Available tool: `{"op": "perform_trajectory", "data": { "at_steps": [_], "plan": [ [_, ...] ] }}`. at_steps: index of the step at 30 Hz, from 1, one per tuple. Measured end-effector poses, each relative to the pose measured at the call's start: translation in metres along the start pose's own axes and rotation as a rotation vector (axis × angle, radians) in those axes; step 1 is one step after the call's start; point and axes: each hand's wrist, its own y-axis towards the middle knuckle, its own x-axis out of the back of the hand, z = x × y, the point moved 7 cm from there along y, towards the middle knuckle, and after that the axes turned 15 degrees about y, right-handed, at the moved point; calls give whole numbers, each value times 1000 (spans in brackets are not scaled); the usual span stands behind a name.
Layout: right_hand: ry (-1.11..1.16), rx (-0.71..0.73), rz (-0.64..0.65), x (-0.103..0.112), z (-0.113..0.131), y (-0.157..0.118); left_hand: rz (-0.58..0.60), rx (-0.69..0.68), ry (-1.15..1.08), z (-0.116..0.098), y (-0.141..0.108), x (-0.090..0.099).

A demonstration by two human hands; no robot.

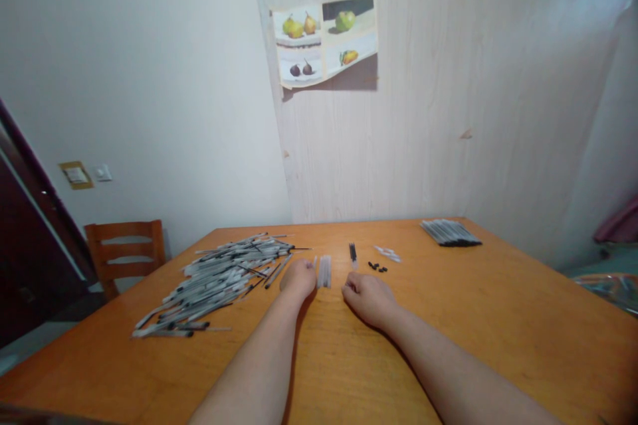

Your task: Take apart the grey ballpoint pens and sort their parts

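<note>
My left hand [299, 277] rests on the table with its fingers closed at a thin clear pen barrel [315, 263]. Just right of it lies a row of clear pen barrels [324, 272], side by side. My right hand [369, 295] is low over the wood, its fingers curled together; whatever they may hold is hidden. Beyond its fingertips lie several black pen refills [353, 252] with pale ends. Small black caps or plugs [377, 267] are scattered farther right, below a few white pointed pieces [387, 253].
A large loose heap of pens and parts [224, 279] covers the left of the wooden table [339, 372]. At the back right is a neat stack of pens [451, 233]. A wooden chair [127, 249] stands at the left edge. Fruit pictures [326, 40] hang on the wall.
</note>
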Motion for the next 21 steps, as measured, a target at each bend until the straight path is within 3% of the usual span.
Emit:
{"op": "perform_trajectory", "data": {
  "at_steps": [21],
  "plan": [
    [-5,-29,26,1,1,0,23,23,-117,2,1,-9]
  ]
}}
